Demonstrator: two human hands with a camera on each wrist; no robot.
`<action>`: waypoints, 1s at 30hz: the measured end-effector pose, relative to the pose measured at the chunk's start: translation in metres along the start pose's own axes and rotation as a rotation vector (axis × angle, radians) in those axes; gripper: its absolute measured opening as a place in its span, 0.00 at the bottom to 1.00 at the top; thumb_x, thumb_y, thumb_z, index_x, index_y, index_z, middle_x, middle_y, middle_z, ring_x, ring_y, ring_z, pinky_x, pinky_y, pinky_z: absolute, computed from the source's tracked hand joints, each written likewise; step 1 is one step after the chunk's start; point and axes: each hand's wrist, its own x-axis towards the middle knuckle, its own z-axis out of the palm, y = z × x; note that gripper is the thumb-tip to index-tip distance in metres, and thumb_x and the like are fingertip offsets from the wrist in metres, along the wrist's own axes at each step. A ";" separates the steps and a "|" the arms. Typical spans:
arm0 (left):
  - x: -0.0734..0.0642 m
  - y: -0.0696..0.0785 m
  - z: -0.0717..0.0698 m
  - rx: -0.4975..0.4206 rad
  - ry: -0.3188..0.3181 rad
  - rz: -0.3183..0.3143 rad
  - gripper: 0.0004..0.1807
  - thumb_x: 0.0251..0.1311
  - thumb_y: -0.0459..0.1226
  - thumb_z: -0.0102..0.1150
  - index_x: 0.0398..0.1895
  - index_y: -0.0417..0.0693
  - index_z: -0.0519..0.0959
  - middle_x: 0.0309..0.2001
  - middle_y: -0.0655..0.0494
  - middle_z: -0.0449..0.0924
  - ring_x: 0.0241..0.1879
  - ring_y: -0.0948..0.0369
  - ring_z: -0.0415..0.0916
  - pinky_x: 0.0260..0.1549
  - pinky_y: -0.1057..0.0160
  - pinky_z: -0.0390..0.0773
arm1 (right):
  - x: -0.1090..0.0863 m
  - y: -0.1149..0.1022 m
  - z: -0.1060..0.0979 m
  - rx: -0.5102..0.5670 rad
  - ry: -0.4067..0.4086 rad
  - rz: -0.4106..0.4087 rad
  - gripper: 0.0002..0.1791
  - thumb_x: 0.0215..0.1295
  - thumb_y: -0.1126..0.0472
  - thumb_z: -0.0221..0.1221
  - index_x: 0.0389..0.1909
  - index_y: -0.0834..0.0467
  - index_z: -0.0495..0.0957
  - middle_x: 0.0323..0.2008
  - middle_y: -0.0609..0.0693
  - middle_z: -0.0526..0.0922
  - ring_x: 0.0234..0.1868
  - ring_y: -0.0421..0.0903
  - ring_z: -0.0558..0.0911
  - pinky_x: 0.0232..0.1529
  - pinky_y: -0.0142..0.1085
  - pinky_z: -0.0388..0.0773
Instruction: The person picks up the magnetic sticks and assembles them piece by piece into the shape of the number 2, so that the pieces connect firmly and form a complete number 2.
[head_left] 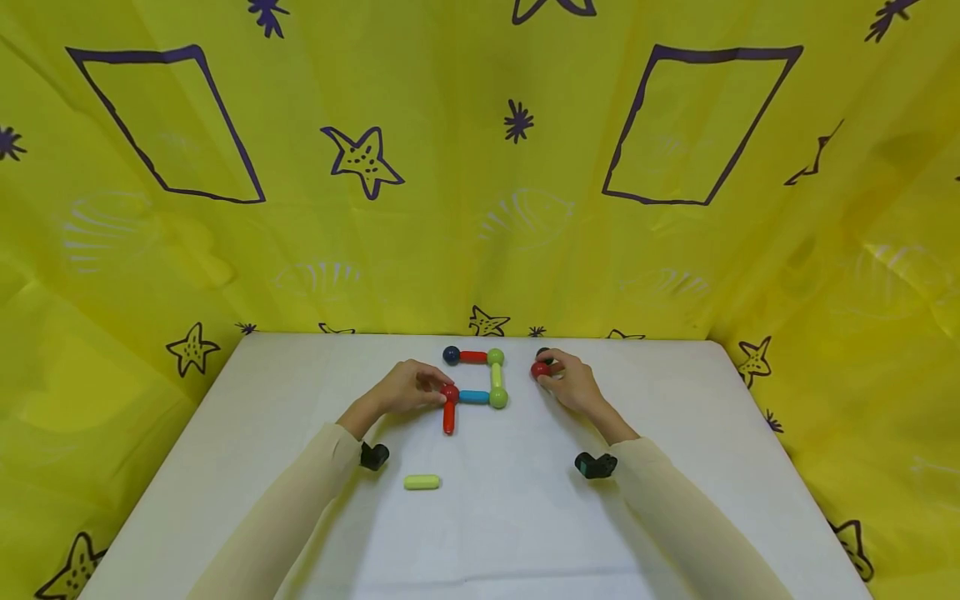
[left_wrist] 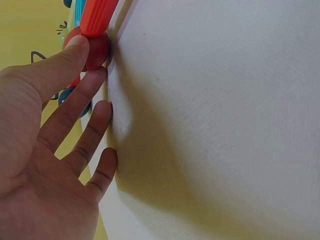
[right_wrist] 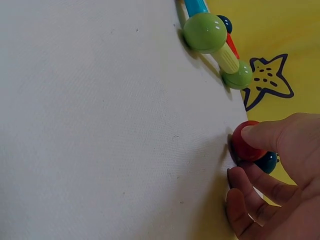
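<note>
My left hand [head_left: 408, 387] pinches a red ball [head_left: 450, 392] between thumb and index finger, its other fingers spread in the left wrist view. That ball joins a short red rod [head_left: 448, 419], pointing toward me, and a blue rod [head_left: 474, 397]. The chain continues through a green ball [head_left: 498, 398], a pale green rod [head_left: 497, 377], a second green ball [head_left: 496, 357] and another red rod [head_left: 472, 357], ending at a dark blue ball [head_left: 452, 356]. To the right, my right hand [head_left: 576, 385] holds a separate red ball [right_wrist: 247, 142], thumb on top. Behind it sits another dark blue ball [right_wrist: 267, 162], partly hidden.
A loose pale green rod [head_left: 422, 482] lies on the white table [head_left: 510, 517], nearer to me. Yellow patterned cloth [head_left: 450, 208] rises behind the table and along both sides. Dark wrist cameras [head_left: 596, 465] hang below the sleeves.
</note>
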 end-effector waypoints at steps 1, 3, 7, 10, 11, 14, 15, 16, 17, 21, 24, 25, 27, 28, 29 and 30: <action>0.000 0.000 0.000 0.000 0.000 0.001 0.13 0.62 0.35 0.72 0.50 0.47 0.88 0.40 0.59 0.86 0.38 0.60 0.75 0.41 0.63 0.76 | 0.000 0.000 0.000 -0.003 -0.001 -0.004 0.19 0.68 0.66 0.65 0.58 0.57 0.79 0.50 0.63 0.84 0.54 0.62 0.81 0.54 0.55 0.77; 0.000 0.001 -0.001 0.001 0.000 0.002 0.14 0.62 0.35 0.72 0.50 0.47 0.88 0.40 0.58 0.86 0.39 0.60 0.75 0.41 0.63 0.76 | 0.000 0.000 0.000 -0.005 -0.003 -0.010 0.18 0.68 0.66 0.65 0.58 0.57 0.79 0.50 0.63 0.84 0.54 0.62 0.81 0.54 0.56 0.77; 0.000 0.002 -0.001 -0.002 -0.001 -0.002 0.14 0.62 0.35 0.72 0.51 0.46 0.88 0.41 0.58 0.86 0.39 0.59 0.74 0.41 0.62 0.76 | 0.001 0.001 0.000 -0.002 -0.003 -0.012 0.19 0.68 0.66 0.65 0.58 0.57 0.79 0.50 0.63 0.84 0.54 0.62 0.81 0.54 0.56 0.77; 0.000 0.003 -0.002 -0.005 -0.002 -0.006 0.14 0.62 0.35 0.72 0.51 0.46 0.88 0.40 0.58 0.86 0.38 0.59 0.74 0.40 0.62 0.76 | 0.001 0.000 -0.001 0.000 -0.005 -0.004 0.19 0.68 0.66 0.65 0.59 0.57 0.79 0.50 0.63 0.84 0.54 0.62 0.81 0.55 0.55 0.76; 0.000 0.003 -0.002 -0.006 -0.002 -0.007 0.14 0.62 0.35 0.72 0.51 0.46 0.88 0.40 0.58 0.86 0.39 0.59 0.74 0.41 0.62 0.76 | 0.001 0.000 -0.001 -0.001 -0.006 -0.001 0.19 0.68 0.66 0.65 0.59 0.57 0.78 0.50 0.63 0.84 0.54 0.62 0.81 0.55 0.55 0.76; 0.000 0.003 -0.002 -0.007 -0.002 -0.007 0.14 0.62 0.35 0.72 0.51 0.46 0.88 0.41 0.58 0.87 0.39 0.59 0.74 0.41 0.62 0.76 | 0.001 -0.001 -0.001 -0.009 -0.009 -0.006 0.19 0.68 0.66 0.65 0.59 0.57 0.78 0.50 0.63 0.85 0.55 0.62 0.80 0.56 0.56 0.76; 0.000 0.003 -0.002 -0.008 -0.003 -0.006 0.14 0.62 0.35 0.72 0.51 0.46 0.88 0.41 0.58 0.87 0.39 0.59 0.75 0.41 0.62 0.76 | 0.001 -0.001 -0.001 -0.015 -0.011 -0.010 0.19 0.68 0.66 0.65 0.59 0.58 0.78 0.49 0.63 0.85 0.55 0.62 0.80 0.56 0.55 0.76; 0.000 0.003 -0.002 -0.009 -0.003 -0.005 0.14 0.62 0.35 0.72 0.51 0.46 0.88 0.41 0.58 0.87 0.39 0.59 0.75 0.42 0.62 0.76 | 0.001 -0.001 -0.001 -0.019 -0.012 -0.015 0.19 0.68 0.66 0.65 0.59 0.58 0.78 0.49 0.63 0.85 0.54 0.62 0.80 0.56 0.55 0.75; 0.000 0.003 -0.002 -0.011 -0.003 -0.007 0.14 0.62 0.35 0.72 0.51 0.46 0.88 0.41 0.58 0.87 0.39 0.59 0.75 0.41 0.62 0.76 | 0.001 -0.001 -0.001 -0.026 -0.012 -0.020 0.19 0.68 0.66 0.65 0.59 0.58 0.78 0.48 0.63 0.85 0.54 0.61 0.80 0.56 0.55 0.75; -0.001 0.004 -0.002 -0.013 -0.006 -0.017 0.13 0.62 0.35 0.72 0.50 0.47 0.88 0.41 0.58 0.86 0.39 0.59 0.74 0.41 0.63 0.76 | 0.001 -0.001 -0.003 -0.060 -0.030 -0.052 0.18 0.68 0.67 0.65 0.58 0.59 0.78 0.47 0.61 0.85 0.49 0.58 0.80 0.53 0.52 0.76; -0.001 0.004 -0.001 -0.012 -0.010 -0.027 0.13 0.62 0.35 0.72 0.51 0.47 0.88 0.41 0.58 0.86 0.39 0.59 0.75 0.41 0.63 0.76 | 0.000 -0.004 -0.006 -0.083 -0.054 -0.075 0.18 0.68 0.67 0.65 0.57 0.59 0.79 0.46 0.59 0.85 0.45 0.55 0.80 0.49 0.49 0.76; -0.002 0.003 -0.001 -0.013 -0.010 -0.027 0.13 0.62 0.35 0.71 0.51 0.47 0.88 0.41 0.58 0.87 0.39 0.59 0.75 0.42 0.63 0.76 | -0.001 -0.005 -0.007 -0.087 -0.063 -0.082 0.18 0.68 0.66 0.65 0.57 0.59 0.80 0.46 0.59 0.85 0.44 0.54 0.80 0.48 0.48 0.76; -0.002 0.003 -0.001 -0.013 -0.013 -0.030 0.13 0.63 0.35 0.71 0.51 0.47 0.88 0.42 0.58 0.87 0.39 0.59 0.75 0.42 0.63 0.77 | -0.002 -0.007 -0.010 -0.087 -0.078 -0.103 0.17 0.67 0.66 0.66 0.56 0.59 0.80 0.46 0.59 0.85 0.42 0.53 0.80 0.45 0.46 0.75; -0.002 0.003 -0.001 -0.013 -0.014 -0.030 0.14 0.63 0.35 0.71 0.51 0.46 0.88 0.42 0.57 0.87 0.40 0.59 0.75 0.42 0.63 0.77 | -0.003 -0.009 -0.011 -0.079 -0.084 -0.117 0.17 0.67 0.66 0.66 0.56 0.58 0.80 0.46 0.59 0.85 0.41 0.53 0.80 0.44 0.44 0.76; -0.002 0.003 -0.001 -0.013 -0.015 -0.031 0.14 0.63 0.35 0.71 0.51 0.46 0.88 0.42 0.57 0.87 0.40 0.59 0.75 0.42 0.63 0.77 | -0.003 -0.010 -0.013 -0.073 -0.088 -0.126 0.16 0.67 0.66 0.66 0.55 0.58 0.81 0.45 0.58 0.85 0.40 0.52 0.81 0.44 0.44 0.76; -0.002 0.003 -0.001 -0.013 -0.015 -0.031 0.13 0.63 0.35 0.71 0.51 0.47 0.88 0.42 0.58 0.87 0.39 0.59 0.75 0.42 0.63 0.77 | -0.004 -0.012 -0.016 -0.061 -0.093 -0.133 0.16 0.67 0.65 0.66 0.55 0.57 0.81 0.45 0.58 0.85 0.39 0.51 0.81 0.43 0.43 0.77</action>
